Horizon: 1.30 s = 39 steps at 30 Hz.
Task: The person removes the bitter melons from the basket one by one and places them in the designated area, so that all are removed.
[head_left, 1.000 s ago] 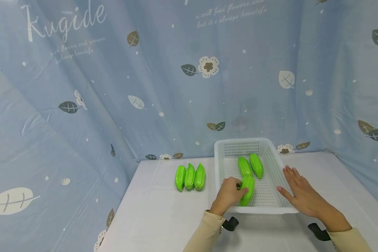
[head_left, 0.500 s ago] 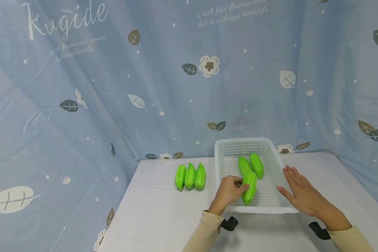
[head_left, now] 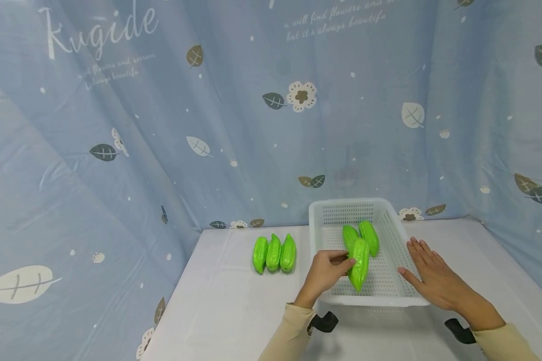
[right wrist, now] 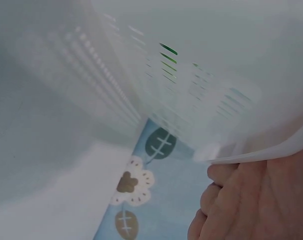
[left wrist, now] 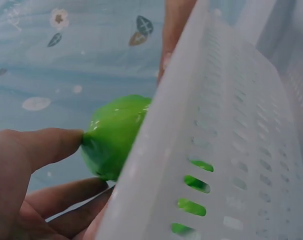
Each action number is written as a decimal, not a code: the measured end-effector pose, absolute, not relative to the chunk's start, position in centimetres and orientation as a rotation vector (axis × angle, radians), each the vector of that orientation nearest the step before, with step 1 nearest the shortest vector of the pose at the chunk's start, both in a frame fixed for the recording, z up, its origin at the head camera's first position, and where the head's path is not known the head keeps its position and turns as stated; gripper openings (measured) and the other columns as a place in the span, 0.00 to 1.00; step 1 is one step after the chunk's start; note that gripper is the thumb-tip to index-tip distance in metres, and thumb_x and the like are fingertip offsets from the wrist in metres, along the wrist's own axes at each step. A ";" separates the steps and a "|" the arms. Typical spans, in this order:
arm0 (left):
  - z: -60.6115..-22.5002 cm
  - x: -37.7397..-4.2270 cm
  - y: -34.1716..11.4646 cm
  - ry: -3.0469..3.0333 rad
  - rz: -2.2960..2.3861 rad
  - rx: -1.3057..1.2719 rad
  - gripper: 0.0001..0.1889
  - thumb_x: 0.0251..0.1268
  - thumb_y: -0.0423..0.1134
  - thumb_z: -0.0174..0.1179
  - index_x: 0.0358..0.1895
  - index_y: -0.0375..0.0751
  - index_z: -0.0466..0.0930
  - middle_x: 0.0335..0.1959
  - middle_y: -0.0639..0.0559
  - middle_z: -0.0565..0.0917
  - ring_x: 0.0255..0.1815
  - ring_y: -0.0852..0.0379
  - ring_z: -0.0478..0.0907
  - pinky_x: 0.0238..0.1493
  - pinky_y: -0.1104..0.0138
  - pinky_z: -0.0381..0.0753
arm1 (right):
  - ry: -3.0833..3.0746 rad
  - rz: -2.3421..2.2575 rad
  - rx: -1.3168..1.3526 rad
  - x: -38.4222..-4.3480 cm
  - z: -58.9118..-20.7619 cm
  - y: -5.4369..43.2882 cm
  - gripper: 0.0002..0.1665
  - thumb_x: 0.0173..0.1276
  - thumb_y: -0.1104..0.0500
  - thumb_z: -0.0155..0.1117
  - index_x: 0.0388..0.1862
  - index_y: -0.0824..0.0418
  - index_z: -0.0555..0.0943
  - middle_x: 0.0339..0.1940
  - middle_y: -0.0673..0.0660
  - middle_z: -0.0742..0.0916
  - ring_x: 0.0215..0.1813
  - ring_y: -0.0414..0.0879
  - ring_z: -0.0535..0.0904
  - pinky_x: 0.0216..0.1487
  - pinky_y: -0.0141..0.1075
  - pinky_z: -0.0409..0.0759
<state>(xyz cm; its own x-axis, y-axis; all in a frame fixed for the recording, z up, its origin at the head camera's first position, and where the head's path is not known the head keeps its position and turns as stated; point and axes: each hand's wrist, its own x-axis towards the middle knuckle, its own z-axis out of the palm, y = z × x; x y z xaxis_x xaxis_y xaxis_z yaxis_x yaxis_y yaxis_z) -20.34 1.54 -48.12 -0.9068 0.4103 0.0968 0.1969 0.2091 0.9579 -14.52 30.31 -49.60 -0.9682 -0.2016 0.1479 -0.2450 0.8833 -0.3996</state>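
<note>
My left hand (head_left: 325,273) pinches a glossy green gourd-shaped vegetable (head_left: 359,263) between thumb and fingers, at the front left inside a white perforated plastic basket (head_left: 366,301). In the left wrist view, the thumb and fingers touch the vegetable (left wrist: 114,130) just past the basket's rim (left wrist: 156,110). Behind the held one lie two more green vegetables (head_left: 369,238) in the basket; the left of these is partly covered by it. My right hand (head_left: 438,281) rests with straight fingers on the basket's right rim. In the right wrist view its fingers lie against the rim (right wrist: 271,152).
Three similar green vegetables (head_left: 274,253) lie side by side on the white tabletop (head_left: 221,311), left of the basket. A blue patterned curtain (head_left: 253,125) hangs behind the table and along its sides.
My left hand has raised the held vegetable slightly and turned it, moving it a little toward the back of the basket. The right hand has stayed on the rim.
</note>
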 end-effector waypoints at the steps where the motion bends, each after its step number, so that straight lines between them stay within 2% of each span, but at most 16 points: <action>1: -48.1 -20.3 1.5 2.272 1.798 0.584 0.24 0.72 0.46 0.66 0.63 0.33 0.82 0.55 0.44 0.89 0.47 0.65 0.89 0.42 0.73 0.88 | -2.950 0.647 0.350 -14.5 -49.6 30.3 0.52 0.83 0.41 0.49 0.83 0.76 0.43 0.84 0.77 0.49 0.86 0.70 0.34 0.81 0.48 0.12; 11: -47.5 -20.2 0.1 2.098 1.905 0.571 0.23 0.73 0.45 0.65 0.64 0.36 0.82 0.58 0.44 0.88 0.53 0.59 0.88 0.47 0.69 0.90 | -2.951 0.666 0.342 -14.6 -49.7 30.6 0.52 0.82 0.41 0.50 0.83 0.75 0.42 0.84 0.77 0.48 0.86 0.71 0.34 0.83 0.56 0.17; 18: -47.1 -20.4 -1.7 2.102 1.940 0.528 0.22 0.74 0.44 0.65 0.64 0.35 0.82 0.58 0.40 0.87 0.54 0.54 0.88 0.48 0.65 0.90 | -2.953 0.674 0.346 -14.7 -49.8 30.6 0.52 0.82 0.41 0.50 0.83 0.76 0.42 0.84 0.77 0.48 0.86 0.72 0.34 0.81 0.50 0.12; 30: -46.6 -20.7 -5.4 2.107 1.995 0.466 0.25 0.75 0.45 0.64 0.66 0.32 0.78 0.62 0.35 0.83 0.59 0.45 0.86 0.52 0.61 0.90 | -2.962 0.660 0.358 -14.9 -49.9 30.6 0.52 0.83 0.40 0.48 0.83 0.76 0.42 0.84 0.77 0.48 0.86 0.71 0.34 0.81 0.50 0.12; 39: -45.9 -20.9 -7.5 2.146 2.013 0.379 0.25 0.73 0.47 0.65 0.66 0.35 0.79 0.62 0.37 0.84 0.60 0.47 0.86 0.53 0.61 0.90 | -2.967 0.661 0.352 -14.9 -50.0 30.6 0.53 0.83 0.40 0.49 0.83 0.75 0.41 0.84 0.77 0.48 0.86 0.71 0.34 0.80 0.50 0.11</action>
